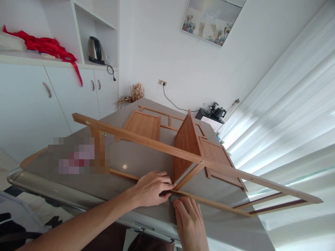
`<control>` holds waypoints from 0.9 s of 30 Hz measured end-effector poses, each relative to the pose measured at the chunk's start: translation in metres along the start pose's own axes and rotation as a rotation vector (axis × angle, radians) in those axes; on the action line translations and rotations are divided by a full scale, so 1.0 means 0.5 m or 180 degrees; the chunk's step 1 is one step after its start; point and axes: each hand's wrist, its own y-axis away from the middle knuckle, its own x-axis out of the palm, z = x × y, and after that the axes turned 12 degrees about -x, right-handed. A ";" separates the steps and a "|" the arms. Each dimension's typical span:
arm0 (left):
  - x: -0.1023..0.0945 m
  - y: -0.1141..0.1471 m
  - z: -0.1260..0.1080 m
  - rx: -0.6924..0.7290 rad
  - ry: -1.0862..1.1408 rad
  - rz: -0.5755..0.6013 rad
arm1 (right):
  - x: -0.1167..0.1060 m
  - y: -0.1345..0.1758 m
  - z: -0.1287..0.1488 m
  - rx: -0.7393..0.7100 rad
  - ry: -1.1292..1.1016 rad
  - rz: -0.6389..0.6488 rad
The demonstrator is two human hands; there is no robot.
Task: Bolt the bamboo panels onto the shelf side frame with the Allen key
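Note:
A wooden frame [167,149] stands on its side on the grey table, its long rails running left to right. An upright wooden panel [187,141] meets the frame near its middle. My left hand [154,188] is closed around the lower rail [209,201] where the panel meets it, thumb below and fingers above. Just right of it, my right hand [190,218] is closed, its fingertips pinched beside that joint. A thin, short metallic sliver shows at these fingertips; its kind is too small to tell.
Flat on the grey table [146,160] lie a wooden panel [142,126] behind the frame, another panel [220,157] at right and a slim open frame [166,120] at the back. A blurred patch covers the table's left. White cabinets [70,94] stand left; a curtain [293,115] hangs right.

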 end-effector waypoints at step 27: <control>0.011 0.002 0.006 -0.0044 0.0072 0.0027 | 0.008 0.003 0.014 -0.0047 0.0456 0.0074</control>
